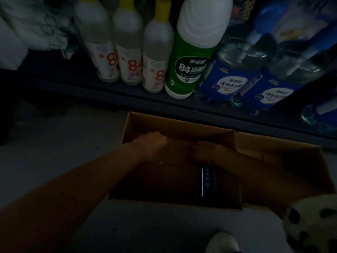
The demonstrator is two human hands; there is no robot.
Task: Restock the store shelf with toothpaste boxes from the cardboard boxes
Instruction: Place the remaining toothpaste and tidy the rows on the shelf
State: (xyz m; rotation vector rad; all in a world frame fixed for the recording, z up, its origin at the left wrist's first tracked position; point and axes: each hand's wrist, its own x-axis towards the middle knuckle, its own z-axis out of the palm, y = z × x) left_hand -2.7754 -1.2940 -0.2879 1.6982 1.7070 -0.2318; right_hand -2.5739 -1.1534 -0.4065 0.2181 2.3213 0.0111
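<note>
Scene dim, detail limited. On the low dark shelf ledge (91, 84) at the upper left lies crumpled pale packaging (36, 24); next along stand three frosted white bottles with yellow caps and red "84" labels (127, 52), then a green-labelled white bottle marked "84" (191, 57), then clear bottles with blue labels (228, 79) at the right. Below the shelf, on the grey floor (54, 161), sits an open brown cardboard box (182, 125) with its flaps up. The left hand (153, 145) reaches into the box near its far left wall, knuckles up and fingers curled downward; whether it holds anything cannot be told. Just right of it, the right hand (204, 152) is inside the same box, fingers curled over the far end of a dark blue toothpaste box with a white edge stripe (206, 179), which lies flat on the box bottom, lengthwise toward the viewer. A second brown cardboard box (282, 148) touches the first on the right. A white sleeve with black spots (310, 225) shows at lower right, a pale shoe (222, 243) at the bottom edge
</note>
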